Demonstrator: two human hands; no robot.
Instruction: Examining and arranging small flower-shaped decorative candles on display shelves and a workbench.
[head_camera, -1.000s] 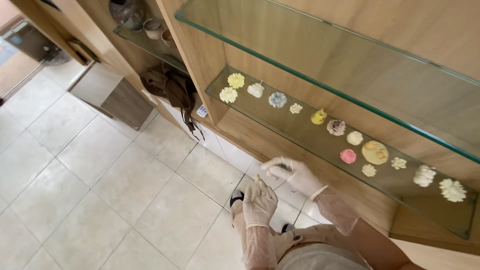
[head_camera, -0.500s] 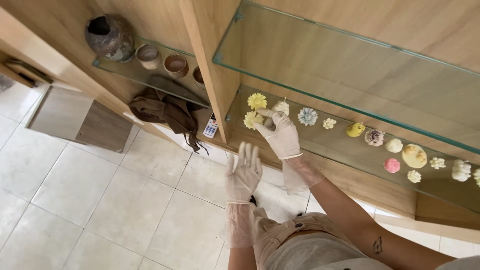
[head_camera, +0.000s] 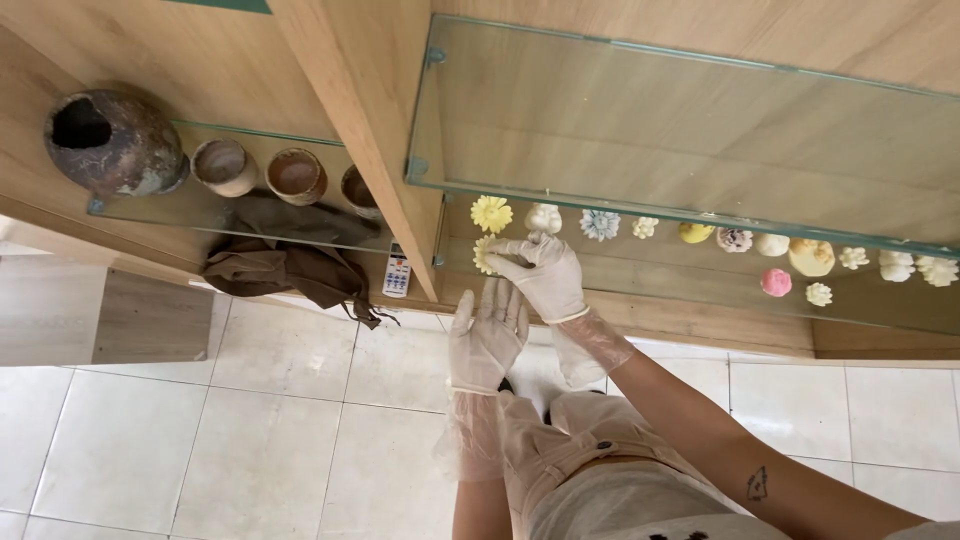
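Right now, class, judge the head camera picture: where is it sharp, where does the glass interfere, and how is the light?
Head view: even, soft daylight with faint shadows; the gloved right hand and gloved left hand are sharp; the upper clear glass shelf veils the wood behind it with a pale sheen; straight cabinet edges slant from the wide lens; the small yellow flower-shaped ornament stays crisp.

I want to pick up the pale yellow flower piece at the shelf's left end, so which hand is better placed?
Probably the right hand: its fingers already touch the pale yellow flower piece, while the left hand hangs lower, off the glass shelf.
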